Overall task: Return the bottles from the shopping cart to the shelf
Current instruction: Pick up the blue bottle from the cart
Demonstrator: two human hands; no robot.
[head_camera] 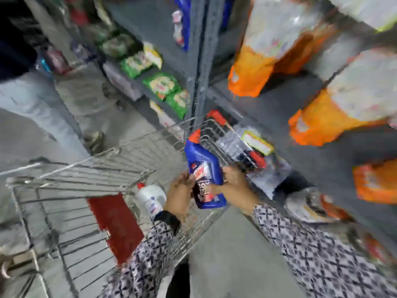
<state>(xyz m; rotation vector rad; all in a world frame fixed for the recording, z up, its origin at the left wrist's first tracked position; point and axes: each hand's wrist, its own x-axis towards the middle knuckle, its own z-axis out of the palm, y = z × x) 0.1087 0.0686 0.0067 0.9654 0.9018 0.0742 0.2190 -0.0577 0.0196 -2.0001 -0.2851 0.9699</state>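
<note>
A blue bottle (204, 166) with a red cap and a red-and-white label is held over the right rim of the wire shopping cart (86, 179), cap pointing away from me. My left hand (179, 195) grips its lower left side and my right hand (235, 182) grips its right side. A white bottle (150, 197) with a red cap lies inside the cart, just left of my left hand. The grey shelf (322, 151) rises to the right. The picture is blurred by motion.
Orange-and-white bags (253, 72) fill the shelves at the right. Green packets (163, 84) lie on lower shelves behind the cart. A red flap (116, 226) lies in the cart. A person in pale trousers (32, 108) stands at the left on the grey floor.
</note>
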